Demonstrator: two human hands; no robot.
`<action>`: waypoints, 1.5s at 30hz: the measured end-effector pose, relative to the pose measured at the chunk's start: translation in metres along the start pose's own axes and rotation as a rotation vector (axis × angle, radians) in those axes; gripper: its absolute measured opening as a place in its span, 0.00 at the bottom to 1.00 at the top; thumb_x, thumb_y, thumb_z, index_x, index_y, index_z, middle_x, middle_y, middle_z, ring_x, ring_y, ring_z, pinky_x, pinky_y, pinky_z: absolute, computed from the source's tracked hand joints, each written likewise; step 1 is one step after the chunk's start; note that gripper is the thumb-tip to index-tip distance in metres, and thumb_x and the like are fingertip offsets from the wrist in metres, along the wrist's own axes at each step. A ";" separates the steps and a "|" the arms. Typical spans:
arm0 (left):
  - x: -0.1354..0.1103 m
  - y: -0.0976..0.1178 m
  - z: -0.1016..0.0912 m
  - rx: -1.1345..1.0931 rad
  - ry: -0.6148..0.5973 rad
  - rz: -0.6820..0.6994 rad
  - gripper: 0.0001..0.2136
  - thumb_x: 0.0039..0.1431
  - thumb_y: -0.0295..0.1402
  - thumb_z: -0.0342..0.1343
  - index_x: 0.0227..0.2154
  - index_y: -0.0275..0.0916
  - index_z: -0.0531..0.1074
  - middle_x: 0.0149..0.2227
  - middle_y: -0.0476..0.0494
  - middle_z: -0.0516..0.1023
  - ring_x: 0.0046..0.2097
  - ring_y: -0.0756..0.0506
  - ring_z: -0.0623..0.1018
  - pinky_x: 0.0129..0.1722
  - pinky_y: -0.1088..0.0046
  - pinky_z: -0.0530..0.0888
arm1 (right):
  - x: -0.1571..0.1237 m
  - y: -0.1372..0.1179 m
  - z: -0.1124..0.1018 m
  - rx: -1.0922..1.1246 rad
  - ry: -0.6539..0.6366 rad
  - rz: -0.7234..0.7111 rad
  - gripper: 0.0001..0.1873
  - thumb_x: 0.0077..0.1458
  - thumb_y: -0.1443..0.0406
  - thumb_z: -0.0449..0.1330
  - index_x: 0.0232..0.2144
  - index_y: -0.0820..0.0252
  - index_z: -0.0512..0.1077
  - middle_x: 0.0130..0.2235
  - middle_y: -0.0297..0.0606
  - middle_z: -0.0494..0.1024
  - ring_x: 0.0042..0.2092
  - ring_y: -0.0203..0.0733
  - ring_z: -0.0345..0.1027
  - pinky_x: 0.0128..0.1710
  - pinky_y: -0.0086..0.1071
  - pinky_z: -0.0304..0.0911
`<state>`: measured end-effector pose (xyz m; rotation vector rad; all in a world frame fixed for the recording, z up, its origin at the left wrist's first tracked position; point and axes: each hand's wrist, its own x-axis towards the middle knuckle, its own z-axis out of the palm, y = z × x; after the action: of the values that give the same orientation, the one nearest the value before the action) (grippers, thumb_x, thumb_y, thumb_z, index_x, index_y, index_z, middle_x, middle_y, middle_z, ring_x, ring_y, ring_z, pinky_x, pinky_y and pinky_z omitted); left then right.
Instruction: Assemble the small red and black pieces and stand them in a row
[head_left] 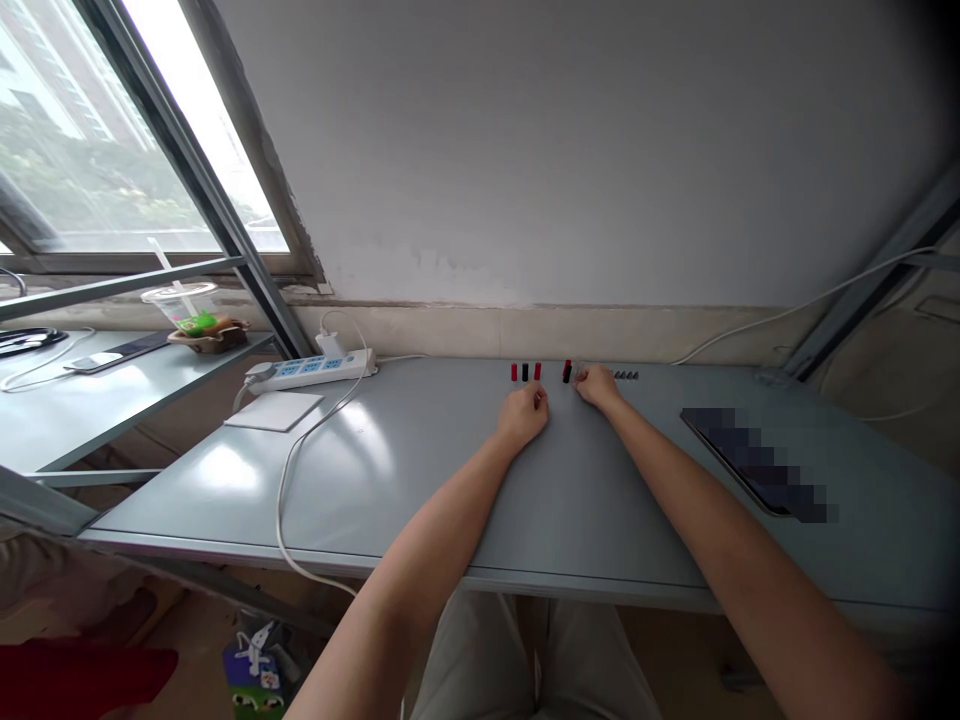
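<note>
At the back of the grey desk, small upright pieces stand in a row: a red one [514,372], a black one [525,372] and a second red one [538,371]. Just in front of them is my left hand [523,412], its fingers curled closed; what they hold, if anything, is hidden. A small black-and-red piece [567,372] stands apart, to the right. Beside it my right hand [596,385] has its fingertips together, near a small clear shape [577,371] too small to name. Several small dark bits [627,375] lie in a line right of that hand.
A white power strip [315,370] with plugs and a flat white square [274,411] are at the left. A white cable [282,500] crosses the desk and hangs over its front edge. A dark tablet-like slab [739,462], partly blurred, lies at the right. The wall borders the back.
</note>
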<state>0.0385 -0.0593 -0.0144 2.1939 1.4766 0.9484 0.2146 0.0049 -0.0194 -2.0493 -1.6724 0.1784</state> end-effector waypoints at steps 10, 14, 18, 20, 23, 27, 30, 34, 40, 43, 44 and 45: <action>-0.002 0.008 -0.003 0.144 -0.087 -0.015 0.13 0.55 0.30 0.44 0.41 0.39 0.68 0.35 0.39 0.75 0.38 0.43 0.73 0.38 0.68 0.68 | 0.004 -0.001 0.000 0.011 0.028 0.033 0.03 0.39 0.71 0.60 0.18 0.60 0.71 0.26 0.41 0.75 0.32 0.43 0.69 0.29 0.30 0.61; 0.000 0.016 -0.003 0.192 -0.098 -0.050 0.21 0.55 0.28 0.42 0.53 0.37 0.57 0.42 0.36 0.73 0.42 0.41 0.73 0.40 0.66 0.68 | 0.002 -0.004 -0.002 0.001 0.012 0.055 0.02 0.41 0.71 0.59 0.21 0.62 0.72 0.29 0.44 0.76 0.35 0.44 0.70 0.31 0.30 0.61; 0.009 0.024 -0.002 0.236 -0.152 -0.109 0.30 0.55 0.27 0.42 0.60 0.35 0.42 0.45 0.32 0.71 0.44 0.40 0.73 0.41 0.65 0.67 | -0.001 -0.007 -0.005 -0.019 -0.005 0.066 0.04 0.43 0.70 0.59 0.25 0.63 0.74 0.32 0.46 0.76 0.38 0.45 0.70 0.34 0.30 0.62; 0.014 0.026 -0.002 0.253 -0.176 -0.141 0.33 0.54 0.27 0.43 0.61 0.35 0.36 0.46 0.31 0.70 0.45 0.40 0.72 0.42 0.65 0.67 | -0.002 -0.007 -0.007 -0.037 -0.027 0.069 0.05 0.43 0.69 0.59 0.26 0.63 0.74 0.34 0.47 0.76 0.39 0.46 0.70 0.36 0.31 0.62; 0.022 0.027 -0.001 0.270 -0.187 -0.165 0.35 0.54 0.26 0.43 0.61 0.36 0.30 0.47 0.30 0.69 0.47 0.40 0.71 0.43 0.65 0.66 | -0.004 -0.005 -0.013 -0.090 -0.063 0.077 0.09 0.43 0.66 0.61 0.30 0.64 0.74 0.37 0.49 0.76 0.41 0.47 0.69 0.37 0.32 0.62; 0.030 0.026 0.001 0.280 -0.201 -0.191 0.37 0.54 0.26 0.44 0.61 0.38 0.28 0.48 0.31 0.69 0.48 0.39 0.70 0.44 0.64 0.66 | -0.014 -0.002 -0.021 -0.166 -0.096 0.024 0.12 0.44 0.63 0.61 0.31 0.65 0.74 0.37 0.50 0.76 0.41 0.48 0.69 0.38 0.33 0.62; 0.034 0.024 0.004 0.283 -0.189 -0.213 0.33 0.55 0.26 0.43 0.62 0.37 0.35 0.47 0.30 0.69 0.48 0.39 0.71 0.44 0.64 0.66 | -0.028 -0.002 -0.023 -0.156 -0.080 -0.037 0.10 0.46 0.62 0.59 0.29 0.64 0.74 0.35 0.49 0.76 0.39 0.47 0.69 0.36 0.33 0.61; 0.037 0.022 0.004 0.240 -0.081 -0.160 0.22 0.58 0.27 0.40 0.57 0.35 0.53 0.46 0.29 0.69 0.46 0.39 0.72 0.44 0.63 0.66 | -0.046 -0.004 -0.020 -0.026 -0.048 -0.072 0.07 0.47 0.63 0.57 0.25 0.61 0.72 0.30 0.44 0.76 0.35 0.44 0.69 0.32 0.32 0.60; 0.033 0.012 0.001 0.019 0.068 -0.170 0.12 0.58 0.29 0.42 0.39 0.35 0.69 0.40 0.33 0.73 0.43 0.42 0.72 0.43 0.65 0.66 | -0.054 -0.005 -0.020 0.111 0.031 -0.115 0.06 0.50 0.64 0.54 0.28 0.60 0.70 0.31 0.42 0.75 0.34 0.41 0.67 0.33 0.30 0.59; 0.028 0.006 0.004 -0.185 0.096 -0.205 0.09 0.56 0.27 0.45 0.34 0.34 0.70 0.38 0.36 0.75 0.42 0.45 0.73 0.43 0.68 0.67 | -0.055 -0.008 -0.020 0.189 0.051 -0.147 0.08 0.53 0.64 0.52 0.32 0.61 0.69 0.33 0.42 0.74 0.35 0.40 0.67 0.34 0.30 0.58; 0.025 0.005 0.005 -0.263 0.099 -0.223 0.09 0.56 0.26 0.46 0.34 0.34 0.70 0.37 0.37 0.75 0.41 0.46 0.73 0.43 0.69 0.67 | -0.056 -0.010 -0.019 0.206 0.048 -0.155 0.09 0.53 0.63 0.51 0.33 0.61 0.68 0.33 0.42 0.74 0.35 0.40 0.66 0.35 0.30 0.58; 0.023 0.004 0.005 -0.344 0.100 -0.244 0.09 0.56 0.26 0.46 0.34 0.33 0.70 0.37 0.37 0.76 0.40 0.47 0.74 0.42 0.70 0.68 | -0.057 -0.011 -0.019 0.219 0.038 -0.167 0.10 0.54 0.63 0.50 0.33 0.61 0.68 0.34 0.42 0.74 0.35 0.40 0.66 0.35 0.30 0.58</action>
<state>0.0502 -0.0398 -0.0081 1.7050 1.4573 1.1422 0.1982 -0.0531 -0.0094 -1.7349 -1.7093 0.2526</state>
